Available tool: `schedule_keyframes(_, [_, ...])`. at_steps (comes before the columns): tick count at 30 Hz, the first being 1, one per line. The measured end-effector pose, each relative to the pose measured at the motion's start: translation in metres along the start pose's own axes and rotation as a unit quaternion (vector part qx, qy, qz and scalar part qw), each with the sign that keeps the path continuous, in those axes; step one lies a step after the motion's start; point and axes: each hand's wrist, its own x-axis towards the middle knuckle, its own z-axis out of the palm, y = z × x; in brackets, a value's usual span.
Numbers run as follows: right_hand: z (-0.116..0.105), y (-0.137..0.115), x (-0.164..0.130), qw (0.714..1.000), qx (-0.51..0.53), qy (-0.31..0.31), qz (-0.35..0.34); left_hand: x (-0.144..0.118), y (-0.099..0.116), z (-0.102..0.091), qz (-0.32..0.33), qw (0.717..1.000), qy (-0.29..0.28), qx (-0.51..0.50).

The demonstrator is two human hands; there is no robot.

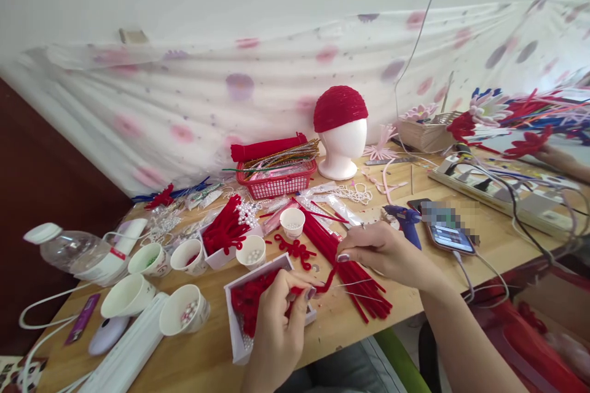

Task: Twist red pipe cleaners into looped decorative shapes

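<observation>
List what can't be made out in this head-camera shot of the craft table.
- Phone screen: its upper part is blurred out.
- White box: the left hand covers part of its red contents.
- Red pipe cleaner: its ends are pinched between the left hand and right hand, so its full shape is hidden.
- Paper cups: the beads inside are too small to identify.
- Another person's hand: cut off by the right edge.

Bright, even daylight with soft shadows; wide-angle edges bend and smear, centre stays sharp.

left hand [276, 325]: fingers curled, thumb and forefinger pinched | right hand [385, 252]: palm down, fingertips pinched, forearm extended
</observation>
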Motion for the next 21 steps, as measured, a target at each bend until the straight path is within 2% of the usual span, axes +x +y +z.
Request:
schedule_keyframes(5, [0.02,0.022,-0.006,0.996,0.084,0.013,0.032,0.003,0.007,0.001,-0.091,0.984,0.037,-0.146])
schedule_keyframes(8, [0.043,0.025,-0.014,0.991,0.114,0.034,0.068,0.005,-0.002,0.006,-0.078,0.98,0.081,-0.166])
schedule_keyframes(11, [0.066,0.016,-0.022,0.986,0.119,0.029,0.111,0.008,-0.013,0.01,-0.029,0.984,0.137,-0.107])
schedule_keyframes(14, [0.083,-0.006,-0.03,0.991,0.048,0.001,0.127,0.011,-0.02,0.009,0.051,0.986,0.159,0.026])
schedule_keyframes(18, [0.079,-0.037,-0.036,0.995,-0.077,0.001,0.058,0.012,-0.018,0.005,0.17,0.961,0.109,0.188])
schedule_keyframes(21, [0.055,-0.044,-0.03,0.992,-0.121,0.021,0.021,0.007,-0.015,-0.001,0.198,0.958,0.038,0.203])
